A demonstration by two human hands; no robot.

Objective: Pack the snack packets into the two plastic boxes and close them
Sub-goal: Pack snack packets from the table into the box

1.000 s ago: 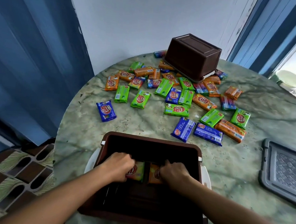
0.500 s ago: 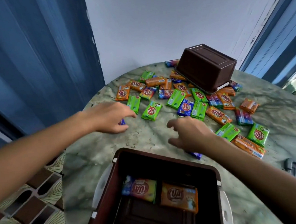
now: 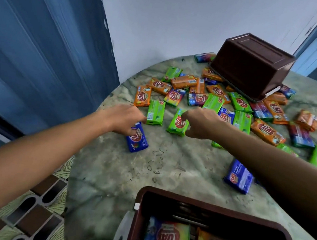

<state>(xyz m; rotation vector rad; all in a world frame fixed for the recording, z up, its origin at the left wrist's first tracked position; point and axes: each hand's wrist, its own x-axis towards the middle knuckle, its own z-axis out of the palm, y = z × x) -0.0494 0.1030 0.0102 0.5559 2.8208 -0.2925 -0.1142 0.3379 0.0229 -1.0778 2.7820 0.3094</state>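
One head camera looks forward and down, close over the round bench (image 3: 108,183). The open box (image 3: 164,200) sits at the lower edge, the wall (image 3: 165,13) far behind.

Both forearms are bare to the frame edge, wrists unadorned.

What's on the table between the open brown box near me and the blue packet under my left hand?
Nothing: the head view shows bare table between open box and blue packet.
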